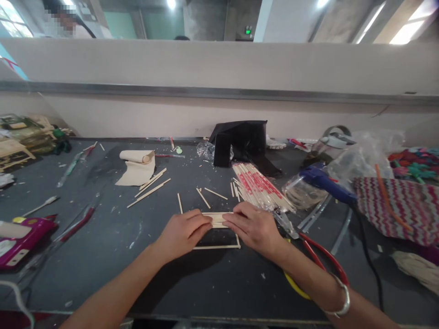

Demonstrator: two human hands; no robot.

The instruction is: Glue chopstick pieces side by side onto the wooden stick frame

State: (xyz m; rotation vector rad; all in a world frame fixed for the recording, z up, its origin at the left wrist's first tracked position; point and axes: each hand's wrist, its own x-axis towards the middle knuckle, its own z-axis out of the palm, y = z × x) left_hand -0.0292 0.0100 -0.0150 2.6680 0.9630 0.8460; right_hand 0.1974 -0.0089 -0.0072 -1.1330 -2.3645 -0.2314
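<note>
Dark worktop, pale partition, grey rail, bright window

Over the dark tabletop, the left grip and right grip hold opposite ends of light wooden sticks, a red-printed packet lying beyond.

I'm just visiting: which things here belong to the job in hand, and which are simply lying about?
Likely in the job:
thin sticks touched by the left hand and right hand
stick frame, partly hidden
loose sticks
packet of sticks

Apparently just lying about:
zigzag-patterned cloth
rolled beige cloth
magenta object
</note>
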